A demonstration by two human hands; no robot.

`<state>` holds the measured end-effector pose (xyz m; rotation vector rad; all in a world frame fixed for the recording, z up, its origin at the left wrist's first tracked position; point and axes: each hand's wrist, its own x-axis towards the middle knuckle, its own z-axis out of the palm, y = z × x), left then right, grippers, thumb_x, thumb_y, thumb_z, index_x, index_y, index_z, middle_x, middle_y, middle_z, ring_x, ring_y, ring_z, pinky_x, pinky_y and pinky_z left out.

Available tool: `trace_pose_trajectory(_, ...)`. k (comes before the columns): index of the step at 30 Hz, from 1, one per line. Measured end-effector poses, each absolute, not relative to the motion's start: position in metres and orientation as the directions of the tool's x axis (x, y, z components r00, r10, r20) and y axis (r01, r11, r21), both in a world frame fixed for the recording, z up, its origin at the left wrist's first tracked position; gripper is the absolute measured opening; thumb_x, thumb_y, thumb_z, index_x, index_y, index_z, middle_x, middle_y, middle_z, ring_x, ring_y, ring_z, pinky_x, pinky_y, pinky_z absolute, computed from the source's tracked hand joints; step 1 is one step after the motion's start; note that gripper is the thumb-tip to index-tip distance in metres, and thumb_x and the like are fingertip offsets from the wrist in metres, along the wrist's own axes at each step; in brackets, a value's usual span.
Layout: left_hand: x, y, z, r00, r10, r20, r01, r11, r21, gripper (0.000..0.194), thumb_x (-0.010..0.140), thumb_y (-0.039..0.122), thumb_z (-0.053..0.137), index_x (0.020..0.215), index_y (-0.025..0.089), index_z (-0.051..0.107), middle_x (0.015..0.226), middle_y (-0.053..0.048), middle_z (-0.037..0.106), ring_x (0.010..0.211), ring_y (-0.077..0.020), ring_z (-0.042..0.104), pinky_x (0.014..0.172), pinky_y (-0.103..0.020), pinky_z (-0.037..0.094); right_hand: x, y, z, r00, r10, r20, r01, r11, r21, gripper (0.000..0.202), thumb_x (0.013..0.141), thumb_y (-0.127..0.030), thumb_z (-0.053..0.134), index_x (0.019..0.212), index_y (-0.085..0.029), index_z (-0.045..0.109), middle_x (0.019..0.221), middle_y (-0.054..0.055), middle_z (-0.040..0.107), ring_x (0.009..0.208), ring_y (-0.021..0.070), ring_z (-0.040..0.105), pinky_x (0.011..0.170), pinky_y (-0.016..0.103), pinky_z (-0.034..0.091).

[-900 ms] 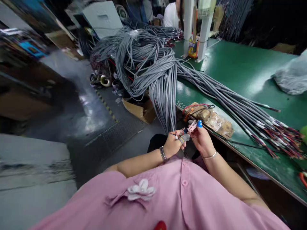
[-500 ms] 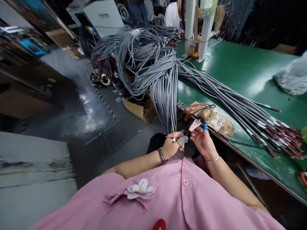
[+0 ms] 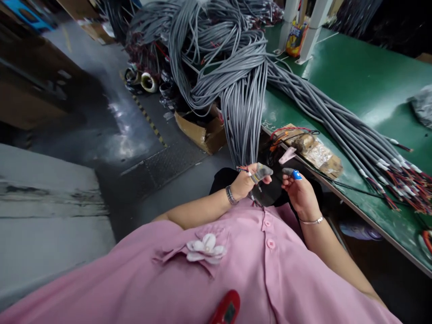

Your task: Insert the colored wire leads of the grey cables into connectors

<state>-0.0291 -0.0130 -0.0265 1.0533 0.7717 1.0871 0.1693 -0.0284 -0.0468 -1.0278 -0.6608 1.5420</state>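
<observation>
My left hand (image 3: 249, 181), with a grey cover on its thumb, is closed round the stripped end of a grey cable, and thin coloured wires (image 3: 243, 168) stick out of the fist. Just to the right is my right hand (image 3: 299, 186), its fingers curled together, with blue tape on the thumb and a grey cover on a fingertip. Whether anything small sits between those fingers is hidden. Beyond the hands a thick bundle of grey cables (image 3: 245, 108) hangs over the table edge. A pink piece (image 3: 287, 155) lies by the wooden block (image 3: 315, 155).
Grey cables with white-banded, stripped ends (image 3: 388, 168) lie along the green table (image 3: 357, 85). An open cardboard box (image 3: 197, 132) and rolls of tape (image 3: 148, 83) are below at the left. Orange-handled tool (image 3: 427, 240) at the right edge.
The view has tilted down and shifted. My right hand has come away from the pink piece, and its fingers have curled in. Coloured wires no longer fan up above my left hand.
</observation>
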Motion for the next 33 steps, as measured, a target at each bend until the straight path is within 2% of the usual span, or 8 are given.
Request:
trace_pose_trajectory(5,-0.050,-0.018,-0.016,0.189,0.981,-0.049,-0.257,0.097,0.962,0.037,0.083,0.049,0.062,0.084,0.012,0.064,0.068,-0.003,0.066,0.046,-0.0080,0.055,0.044,-0.020,0.036,0.161,-0.041,-0.042,-0.024,0.977,-0.213,-0.393,-0.205,-0.896,0.020,0.083,-0.038,0.068,0.095,-0.022,0.072,0.084,0.001,0.064,0.064,0.0082,0.053,0.061,0.021,0.048)
trace_pose_trajectory(9,-0.064,-0.025,-0.009,0.274,0.961,-0.045,0.097,0.019,0.995,0.029,0.085,0.040,0.057,0.076,0.013,0.062,0.061,-0.001,0.064,0.041,-0.0064,0.047,0.044,-0.021,0.034,0.149,-0.051,-0.027,-0.096,0.993,-0.062,-0.167,-0.077,-0.983,0.021,0.083,-0.035,0.069,0.100,-0.023,0.071,0.083,0.001,0.065,0.066,0.0108,0.054,0.063,0.023,0.048)
trace_pose_trajectory(14,-0.068,-0.035,-0.004,0.427,0.902,0.069,0.572,-0.329,0.752,0.008,0.076,0.021,0.058,0.073,0.018,0.064,0.069,-0.002,0.067,0.062,-0.0135,0.058,0.057,-0.024,0.037,0.130,-0.064,-0.001,-0.382,0.917,0.115,0.132,0.178,-0.975,0.040,0.080,-0.034,0.072,0.118,-0.025,0.064,0.092,0.004,0.068,0.081,0.0188,0.062,0.074,0.031,0.051)
trace_pose_trajectory(17,-0.069,-0.038,-0.002,0.482,0.874,0.060,0.669,-0.412,0.619,0.006,0.072,0.019,0.058,0.071,0.019,0.063,0.068,-0.002,0.067,0.066,-0.0167,0.060,0.056,-0.025,0.034,0.125,-0.070,0.006,-0.378,0.896,0.231,0.274,0.347,-0.897,0.020,0.085,-0.030,0.066,0.104,-0.024,0.070,0.088,0.004,0.069,0.077,0.0187,0.062,0.072,0.031,0.050)
trace_pose_trajectory(19,-0.069,-0.039,-0.001,0.499,0.864,0.060,0.667,-0.428,0.610,0.005,0.072,0.018,0.058,0.070,0.020,0.062,0.066,-0.001,0.065,0.063,-0.0170,0.059,0.053,-0.025,0.032,0.125,-0.070,0.006,-0.359,0.895,0.264,0.278,0.372,-0.885,0.016,0.085,-0.030,0.065,0.099,-0.024,0.071,0.084,0.004,0.069,0.074,0.0186,0.061,0.069,0.031,0.049)
trace_pose_trajectory(22,-0.069,-0.041,0.000,0.572,0.815,0.099,0.501,-0.441,0.745,0.003,0.074,0.019,0.060,0.070,0.018,0.061,0.064,0.000,0.062,0.059,-0.0145,0.056,0.054,-0.024,0.036,0.128,-0.068,0.002,-0.329,0.915,0.231,0.210,0.310,-0.927,0.014,0.083,-0.033,0.068,0.091,-0.023,0.073,0.080,0.004,0.069,0.071,0.0193,0.060,0.066,0.031,0.049)
trace_pose_trajectory(27,-0.057,-0.046,0.000,0.557,0.828,0.057,0.147,-0.166,0.975,0.024,0.083,0.038,0.061,0.088,0.015,0.061,0.073,-0.002,0.063,0.060,-0.0122,0.057,0.055,-0.021,0.043,0.138,-0.062,-0.001,-0.239,0.965,0.106,0.028,0.116,-0.993,0.014,0.080,-0.036,0.071,0.086,-0.023,0.071,0.077,0.002,0.066,0.070,0.0176,0.058,0.066,0.030,0.048)
trace_pose_trajectory(33,-0.042,-0.042,-0.008,0.584,0.809,-0.058,0.185,-0.063,0.981,0.028,0.086,0.042,0.057,0.078,0.015,0.061,0.064,-0.001,0.061,0.049,-0.0092,0.054,0.048,-0.020,0.042,0.146,-0.064,-0.002,-0.117,0.992,0.037,-0.104,0.025,-0.994,0.017,0.078,-0.037,0.073,0.086,-0.023,0.070,0.077,0.001,0.065,0.068,0.0151,0.056,0.065,0.028,0.048)
